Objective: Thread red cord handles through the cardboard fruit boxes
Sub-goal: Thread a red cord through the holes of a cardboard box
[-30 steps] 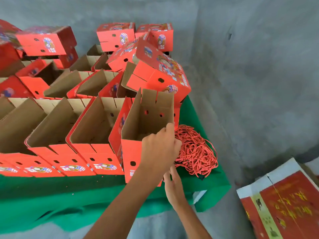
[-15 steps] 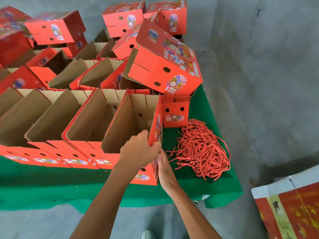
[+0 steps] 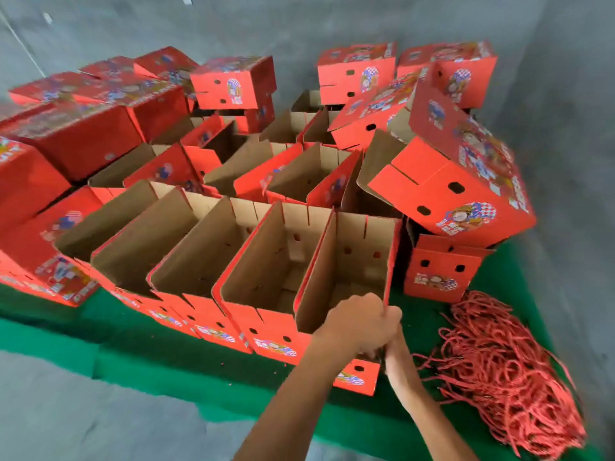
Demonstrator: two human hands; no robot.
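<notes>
Left hand (image 3: 361, 322): fingers curled over the near right corner of the open box (image 3: 349, 281), gripping its rim.
Right hand (image 3: 397, 356): against the box's outer right side, mostly hidden; finger state could not be told.
Open box: rightmost of the front row, near the front edge of the green table (image 3: 166, 354).
Red cords (image 3: 506, 374): heaped at the table's front right corner, just beside the box.

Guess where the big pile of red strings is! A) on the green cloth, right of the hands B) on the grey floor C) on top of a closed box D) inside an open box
A: the tangled pile of red cords lies on the green cloth, to the right of both hands at the nearest open box.
</notes>
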